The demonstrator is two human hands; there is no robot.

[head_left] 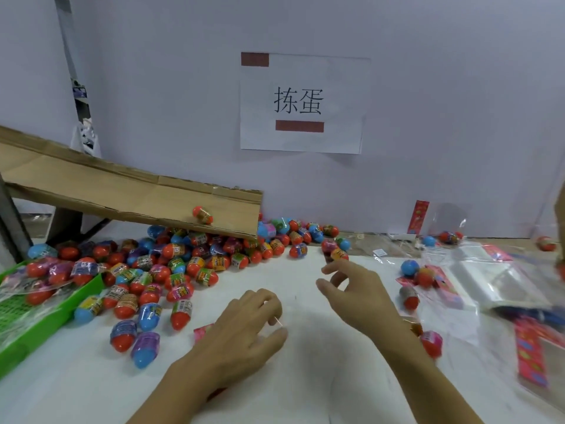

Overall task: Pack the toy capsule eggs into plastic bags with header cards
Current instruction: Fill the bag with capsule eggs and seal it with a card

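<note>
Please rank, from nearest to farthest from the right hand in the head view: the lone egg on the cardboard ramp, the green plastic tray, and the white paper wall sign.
From the right hand:
1. Lone egg on the cardboard ramp, up-left.
2. White paper wall sign, above.
3. Green plastic tray, far left.

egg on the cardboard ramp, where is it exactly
In the head view, the single egg sits near the lower end of the cardboard ramp, left of centre, above the egg pile.

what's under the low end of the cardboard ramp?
Under the brown cardboard ramp, red, blue and purple toy capsule eggs lie heaped on the white table. One red egg sits on the ramp. Farther beneath, the ramp hides everything.
</note>
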